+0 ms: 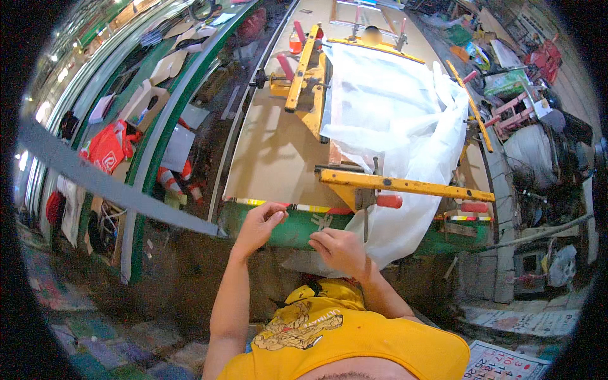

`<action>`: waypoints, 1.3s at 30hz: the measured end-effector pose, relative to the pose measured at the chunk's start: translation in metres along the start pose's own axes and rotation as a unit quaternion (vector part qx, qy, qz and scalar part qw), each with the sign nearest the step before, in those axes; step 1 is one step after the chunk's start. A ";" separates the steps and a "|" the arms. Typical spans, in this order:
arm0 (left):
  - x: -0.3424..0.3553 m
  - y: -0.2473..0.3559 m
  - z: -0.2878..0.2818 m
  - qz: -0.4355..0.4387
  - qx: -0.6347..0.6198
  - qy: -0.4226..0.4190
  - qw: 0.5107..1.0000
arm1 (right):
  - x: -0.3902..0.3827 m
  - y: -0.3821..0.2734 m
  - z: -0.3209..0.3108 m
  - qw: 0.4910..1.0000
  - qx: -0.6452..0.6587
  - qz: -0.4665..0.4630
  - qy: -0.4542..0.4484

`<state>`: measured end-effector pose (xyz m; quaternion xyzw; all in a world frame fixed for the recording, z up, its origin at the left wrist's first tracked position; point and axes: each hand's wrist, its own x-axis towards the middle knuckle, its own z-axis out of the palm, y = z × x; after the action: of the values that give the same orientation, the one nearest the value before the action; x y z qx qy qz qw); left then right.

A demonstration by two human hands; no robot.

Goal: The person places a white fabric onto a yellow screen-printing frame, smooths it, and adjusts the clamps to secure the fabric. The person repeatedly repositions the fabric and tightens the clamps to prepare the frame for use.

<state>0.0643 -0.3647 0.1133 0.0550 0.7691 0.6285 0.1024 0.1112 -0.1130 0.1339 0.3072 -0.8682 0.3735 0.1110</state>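
Observation:
My left hand (259, 227) is raised at the near edge of a long work table (266, 152), thumb and fingers pinched together. To its right and a little lower, my right hand (340, 251) is closed with its fingers curled in. Whatever either hand holds is too small or hidden to make out. Thin pale pieces (322, 221) show just above the right fingers, by the table's green front side. Beyond them, a yellow clamp bar (405, 184) with a red handle lies across a translucent white plastic sheet (392, 95), which drapes over the near edge beside my right hand.
More yellow clamps (304, 66) with red handles stand along both table sides. A long grey strip (120, 174) slants in from the left towards my left hand. Green-edged shelving (183, 95) with boxes and a red bag (109, 145) runs at left. Cluttered goods (532, 152) line the right.

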 end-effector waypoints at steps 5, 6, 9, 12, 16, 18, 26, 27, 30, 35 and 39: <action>0.098 -0.008 0.024 -0.008 0.068 -0.010 0.998 | 0.028 0.007 -0.011 1.000 0.010 -0.015 -0.025; 0.118 -0.006 0.030 -0.012 0.091 -0.005 0.996 | 0.033 0.010 -0.013 0.999 0.012 -0.022 -0.021; 0.185 -0.018 0.049 0.104 0.134 0.083 0.982 | 0.049 0.014 -0.028 0.999 0.018 -0.030 -0.013; 0.234 -0.008 0.072 0.125 0.028 0.097 0.987 | 0.063 0.025 -0.035 1.000 0.020 -0.019 -0.007; 0.280 -0.035 0.083 0.216 0.045 0.050 0.974 | 0.076 0.035 -0.027 0.999 0.033 -0.028 -0.018; 0.286 -0.052 0.079 0.275 0.134 0.047 0.951 | 0.083 0.038 -0.025 0.998 0.036 -0.035 -0.027; 0.230 -0.033 0.058 0.117 0.150 0.027 0.981 | 0.097 0.042 -0.031 0.999 0.011 0.001 -0.031; 0.225 -0.039 0.059 0.122 0.142 0.023 0.982 | 0.095 0.042 -0.025 1.000 0.018 -0.007 -0.017; 0.218 -0.048 0.063 0.092 0.118 0.005 0.989 | 0.092 0.042 -0.016 0.998 0.020 0.001 -0.052; 0.220 -0.085 0.071 0.106 0.036 0.013 0.994 | 0.091 0.042 -0.012 0.998 0.010 0.002 -0.061; 0.215 -0.088 0.077 0.108 0.028 0.045 0.993 | 0.096 0.043 -0.018 0.998 -0.006 0.005 -0.056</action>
<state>-0.1238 -0.2635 -0.0067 0.1120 0.7797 0.6161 -0.0028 0.0085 -0.1206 0.1623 0.3232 -0.8767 0.3510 0.0619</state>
